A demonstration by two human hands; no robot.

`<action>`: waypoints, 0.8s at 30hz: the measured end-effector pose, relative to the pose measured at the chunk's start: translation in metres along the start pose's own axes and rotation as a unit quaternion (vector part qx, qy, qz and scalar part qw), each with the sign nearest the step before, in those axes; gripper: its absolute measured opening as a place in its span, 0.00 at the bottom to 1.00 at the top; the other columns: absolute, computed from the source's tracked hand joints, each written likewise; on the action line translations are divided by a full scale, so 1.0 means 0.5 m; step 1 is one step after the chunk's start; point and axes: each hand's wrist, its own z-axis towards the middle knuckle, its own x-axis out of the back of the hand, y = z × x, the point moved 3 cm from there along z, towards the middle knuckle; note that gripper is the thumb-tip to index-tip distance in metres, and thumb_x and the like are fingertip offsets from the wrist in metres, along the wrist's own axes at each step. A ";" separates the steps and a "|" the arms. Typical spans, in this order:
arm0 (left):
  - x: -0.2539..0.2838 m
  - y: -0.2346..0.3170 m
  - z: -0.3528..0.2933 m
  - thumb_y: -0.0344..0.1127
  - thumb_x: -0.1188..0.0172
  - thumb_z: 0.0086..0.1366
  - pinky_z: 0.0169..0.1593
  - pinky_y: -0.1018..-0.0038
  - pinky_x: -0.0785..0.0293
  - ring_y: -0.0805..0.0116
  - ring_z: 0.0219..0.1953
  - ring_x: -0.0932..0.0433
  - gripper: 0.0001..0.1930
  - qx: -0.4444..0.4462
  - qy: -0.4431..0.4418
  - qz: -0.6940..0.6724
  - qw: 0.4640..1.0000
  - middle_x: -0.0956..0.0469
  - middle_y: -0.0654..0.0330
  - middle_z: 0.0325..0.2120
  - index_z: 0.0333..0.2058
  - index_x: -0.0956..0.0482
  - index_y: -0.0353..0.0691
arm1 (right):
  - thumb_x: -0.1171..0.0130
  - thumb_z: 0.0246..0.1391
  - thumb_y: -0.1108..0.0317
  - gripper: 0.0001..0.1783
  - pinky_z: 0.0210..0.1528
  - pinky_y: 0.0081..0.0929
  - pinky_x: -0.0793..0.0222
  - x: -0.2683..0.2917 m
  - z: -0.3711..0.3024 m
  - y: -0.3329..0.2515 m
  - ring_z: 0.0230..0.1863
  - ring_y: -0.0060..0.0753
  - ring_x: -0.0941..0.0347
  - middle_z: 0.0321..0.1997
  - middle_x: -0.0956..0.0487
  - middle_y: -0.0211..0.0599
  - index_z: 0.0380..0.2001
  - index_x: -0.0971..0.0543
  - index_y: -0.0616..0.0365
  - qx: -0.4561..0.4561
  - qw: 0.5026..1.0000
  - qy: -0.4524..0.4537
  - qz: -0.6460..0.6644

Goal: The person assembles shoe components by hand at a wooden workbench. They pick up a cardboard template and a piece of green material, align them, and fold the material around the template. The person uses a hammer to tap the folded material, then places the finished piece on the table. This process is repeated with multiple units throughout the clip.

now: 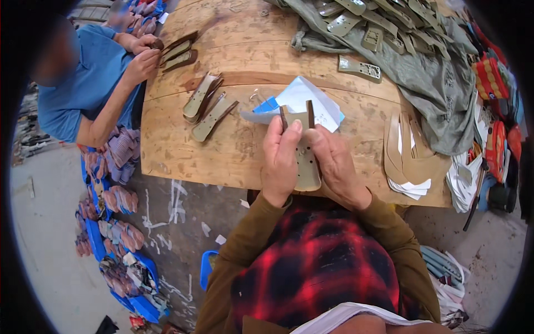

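In front of me, at the table's near edge, I hold an olive-green panel with small holes and dark brown strips standing up along its two long sides. My left hand grips its left side, the thumb pressed on its face. Its right side is in my right hand, thumb laid near the upper part. The fingers behind the panel are hidden. Just beyond my hands lie a white sheet and a small blue piece. Two similar olive panels with brown sides rest to the left.
A co-worker in a blue shirt handles a small dark piece at the far left, beside more brown-edged panels. Loose olive panels are heaped on a grey-green cloth at the far right. Tan curved strips lie at the right edge.
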 end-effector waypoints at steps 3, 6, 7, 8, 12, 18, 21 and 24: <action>0.019 -0.011 0.020 0.35 0.51 0.71 0.38 0.82 0.33 0.85 0.34 0.33 0.07 -0.030 0.020 0.029 0.999 0.28 0.70 0.32 0.38 0.28 0.40 | 0.52 0.66 0.59 0.17 0.24 0.39 0.39 -0.012 -0.018 -0.002 0.22 0.52 0.34 0.21 0.33 0.51 0.29 0.30 0.62 0.114 0.989 0.022 -0.095; 0.022 0.006 0.028 0.35 0.51 0.71 0.41 0.82 0.33 0.85 0.36 0.32 0.07 0.002 0.005 0.031 0.999 0.27 0.70 0.33 0.40 0.28 0.39 | 0.50 0.64 0.62 0.14 0.29 0.40 0.36 -0.002 -0.015 -0.006 0.27 0.51 0.30 0.25 0.29 0.50 0.30 0.30 0.62 -0.018 0.996 -0.073 -0.045; 0.019 0.014 0.028 0.35 0.51 0.71 0.42 0.82 0.33 0.85 0.36 0.31 0.08 0.021 -0.004 0.026 0.999 0.26 0.69 0.34 0.40 0.27 0.38 | 0.51 0.64 0.63 0.12 0.30 0.40 0.35 0.011 -0.010 -0.006 0.28 0.51 0.29 0.26 0.28 0.49 0.32 0.29 0.61 -0.046 0.992 -0.115 -0.034; 0.020 0.019 0.027 0.35 0.51 0.71 0.39 0.82 0.32 0.84 0.34 0.31 0.08 0.029 0.006 0.007 1.000 0.26 0.69 0.32 0.40 0.27 0.38 | 0.50 0.63 0.64 0.10 0.34 0.39 0.33 0.042 0.002 -0.011 0.32 0.50 0.28 0.29 0.26 0.48 0.34 0.28 0.61 -0.064 0.991 -0.116 -0.002; 0.026 0.042 0.008 0.37 0.53 0.71 0.31 0.83 0.32 0.81 0.26 0.29 0.10 0.100 -0.040 -0.033 0.994 0.26 0.67 0.26 0.40 0.27 0.37 | 0.48 0.56 0.70 0.14 0.51 0.36 0.32 0.102 0.066 -0.023 0.48 0.48 0.27 0.45 0.23 0.43 0.46 0.26 0.58 0.072 0.991 -0.069 -0.087; 0.079 0.056 -0.030 0.43 0.50 0.68 0.22 0.79 0.39 0.75 0.20 0.31 0.16 0.199 -0.109 -0.006 0.974 0.28 0.58 0.20 0.38 0.26 0.32 | 0.42 0.47 0.72 0.24 0.64 0.39 0.39 0.029 0.089 0.080 0.60 0.35 0.30 0.55 0.23 0.35 0.52 0.26 0.54 0.312 0.851 -0.168 -0.388; 0.103 0.112 -0.077 0.43 0.49 0.67 0.24 0.78 0.38 0.76 0.21 0.31 0.18 0.156 -0.236 0.081 0.956 0.26 0.57 0.22 0.38 0.24 0.30 | 0.44 0.50 0.73 0.23 0.63 0.39 0.38 -0.011 0.144 0.090 0.58 0.36 0.29 0.51 0.21 0.37 0.52 0.26 0.54 0.226 0.868 -0.147 -0.418; 0.101 0.137 -0.094 0.40 0.48 0.66 0.29 0.78 0.35 0.75 0.24 0.29 0.16 0.149 -0.103 0.084 0.980 0.24 0.57 0.25 0.35 0.22 0.30 | 0.43 0.54 0.67 0.24 0.61 0.39 0.36 -0.049 0.209 0.095 0.57 0.40 0.29 0.52 0.22 0.41 0.55 0.27 0.56 0.178 0.857 -0.105 -0.472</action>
